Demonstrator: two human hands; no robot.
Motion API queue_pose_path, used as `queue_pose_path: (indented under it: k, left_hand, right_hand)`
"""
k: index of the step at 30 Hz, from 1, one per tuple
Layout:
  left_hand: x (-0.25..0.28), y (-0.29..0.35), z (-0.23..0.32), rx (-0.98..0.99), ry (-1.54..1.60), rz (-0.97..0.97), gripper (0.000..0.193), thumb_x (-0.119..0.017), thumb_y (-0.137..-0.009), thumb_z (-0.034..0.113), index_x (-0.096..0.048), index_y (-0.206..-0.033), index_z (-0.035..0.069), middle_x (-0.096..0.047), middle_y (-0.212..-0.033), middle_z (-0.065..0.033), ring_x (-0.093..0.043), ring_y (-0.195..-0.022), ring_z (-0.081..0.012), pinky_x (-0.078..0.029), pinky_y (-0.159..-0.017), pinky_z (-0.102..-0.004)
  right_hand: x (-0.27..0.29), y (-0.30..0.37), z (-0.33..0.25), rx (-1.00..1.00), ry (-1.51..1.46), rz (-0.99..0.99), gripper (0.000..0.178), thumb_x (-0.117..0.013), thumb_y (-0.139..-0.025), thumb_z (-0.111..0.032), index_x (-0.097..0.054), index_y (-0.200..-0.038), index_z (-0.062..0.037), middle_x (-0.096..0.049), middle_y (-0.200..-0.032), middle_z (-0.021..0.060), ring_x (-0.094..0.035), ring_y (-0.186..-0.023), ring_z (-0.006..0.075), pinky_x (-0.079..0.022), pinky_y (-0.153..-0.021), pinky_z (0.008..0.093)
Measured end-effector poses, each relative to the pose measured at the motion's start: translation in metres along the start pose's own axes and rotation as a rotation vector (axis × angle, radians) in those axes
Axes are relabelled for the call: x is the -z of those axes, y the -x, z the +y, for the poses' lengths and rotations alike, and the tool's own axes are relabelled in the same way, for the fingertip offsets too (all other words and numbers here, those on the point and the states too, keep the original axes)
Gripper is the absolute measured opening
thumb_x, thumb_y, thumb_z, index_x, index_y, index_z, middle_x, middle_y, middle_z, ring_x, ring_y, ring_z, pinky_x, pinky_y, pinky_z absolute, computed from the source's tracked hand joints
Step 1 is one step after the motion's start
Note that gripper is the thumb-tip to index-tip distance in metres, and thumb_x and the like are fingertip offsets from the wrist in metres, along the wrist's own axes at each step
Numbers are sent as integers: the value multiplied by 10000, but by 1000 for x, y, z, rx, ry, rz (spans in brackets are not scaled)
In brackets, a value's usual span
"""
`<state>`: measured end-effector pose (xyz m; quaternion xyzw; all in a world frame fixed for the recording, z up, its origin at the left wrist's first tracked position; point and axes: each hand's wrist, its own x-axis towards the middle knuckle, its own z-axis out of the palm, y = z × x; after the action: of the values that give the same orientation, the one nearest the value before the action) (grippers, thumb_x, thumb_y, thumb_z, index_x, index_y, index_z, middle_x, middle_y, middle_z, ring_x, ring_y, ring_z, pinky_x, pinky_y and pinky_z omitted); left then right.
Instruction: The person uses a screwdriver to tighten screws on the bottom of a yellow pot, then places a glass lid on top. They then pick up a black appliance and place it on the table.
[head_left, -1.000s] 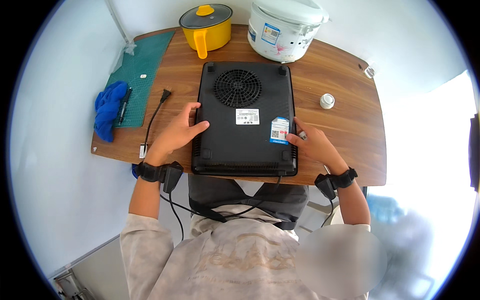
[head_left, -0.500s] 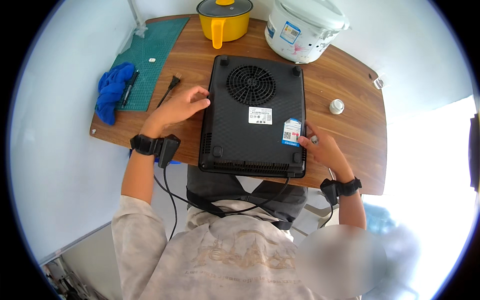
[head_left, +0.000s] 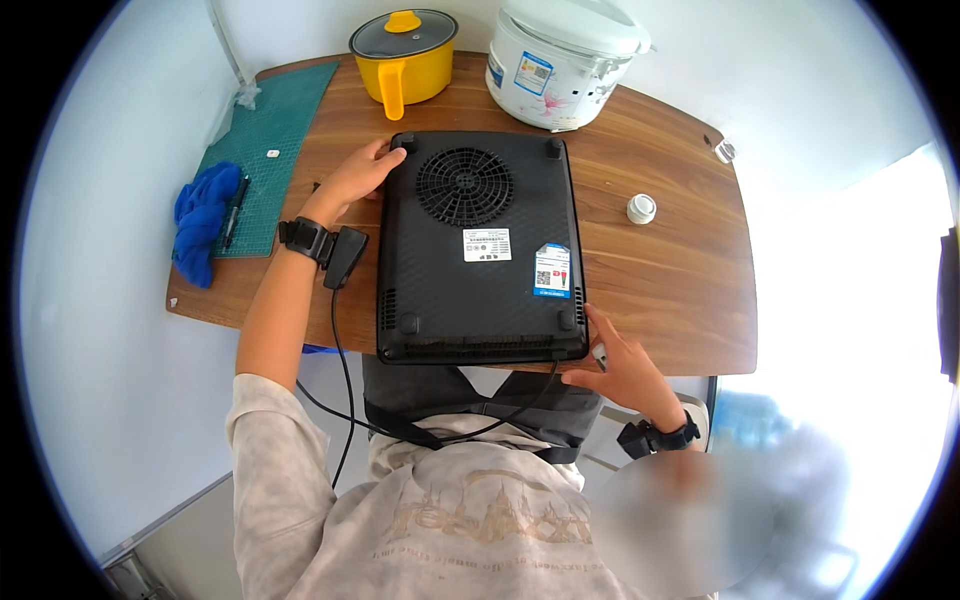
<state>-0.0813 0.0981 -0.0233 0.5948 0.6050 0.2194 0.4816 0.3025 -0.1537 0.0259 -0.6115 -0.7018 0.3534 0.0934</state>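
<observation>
A black induction cooker (head_left: pixel 470 290) lies upside down at the table's near edge, its round fan grille, feet and two labels facing up. My left hand (head_left: pixel 358 178) grips its far left corner, thumb over the rim. At the near right corner, my right hand (head_left: pixel 622 365) holds the cooker's edge, fingers along the side and thumb at the front. Something small and pale shows by the right fingers, too small to name. From the near right of the cooker a black cord (head_left: pixel 515 412) hangs and loops across my lap. The plug is mostly hidden behind my left hand.
A yellow lidded pot (head_left: pixel 425 75) and a white rice cooker (head_left: pixel 560 75) stand at the back. To the left, a blue cloth (head_left: pixel 203 215) and a dark pen (head_left: pixel 236 212) lie on a green cutting mat (head_left: pixel 300 120). A small white round container (head_left: pixel 641 208) sits right.
My left hand has moved up to the cooker's far left corner. My right hand has slid down to the near right corner. The whole view has shifted a little.
</observation>
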Motion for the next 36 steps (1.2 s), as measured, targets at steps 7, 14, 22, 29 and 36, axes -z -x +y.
queue_pose_path:
  k: [7, 14, 22, 29, 36]
  left_hand:
    - [-12, -4, 8, -15, -119, 111, 784, -639, -960, 525, -406, -1543, 55, -567, -1412, -228, -601, -1242, -325, -547, -909, -403]
    - [2, -20, -4, -129, -208, 26, 833, -696, -927, 520, -368, -1555, 82, -548, -1409, -263, -617, -1231, -334, -603, -825, -396]
    - [14, 8, -2, -1, -113, 4, 675, -739, -929, 426, -488, -1442, 67, -626, -1270, -171, -665, -1047, -227, -565, -778, -344]
    - [14, 35, -23, -14, -92, 86, 730, -790, -877, 444, -463, -1355, 0, -619, -1077, -158, -681, -880, -205, -604, -673, -329]
    - [17, 61, -34, -14, -84, 121, 634, -802, -875, 379, -486, -1264, -9, -624, -1067, -165, -681, -864, -215, -603, -660, -322]
  right_hand:
    - [-23, -2, 12, 74, 176, 197, 920, -848, -783, -341, -387, -1518, -33, -664, -1170, 244, -677, -957, 426, -546, -781, 472]
    - [-21, -3, 5, -14, 216, 204, 838, -851, -762, -297, -473, -1476, -72, -670, -1189, 217, -665, -1011, 436, -537, -808, 478]
    - [-12, -8, 14, 37, 305, 321, 718, -804, -802, -237, -516, -1450, -126, -682, -1050, 170, -685, -870, 412, -533, -708, 485]
    - [4, -17, 24, -95, 319, 329, 504, -797, -790, -171, -624, -1263, -162, -724, -903, 176, -686, -898, 419, -518, -727, 505]
    - [16, -31, 28, -140, 254, 339, 439, -818, -768, -152, -664, -1179, -142, -738, -937, 170, -698, -901, 394, -529, -741, 484]
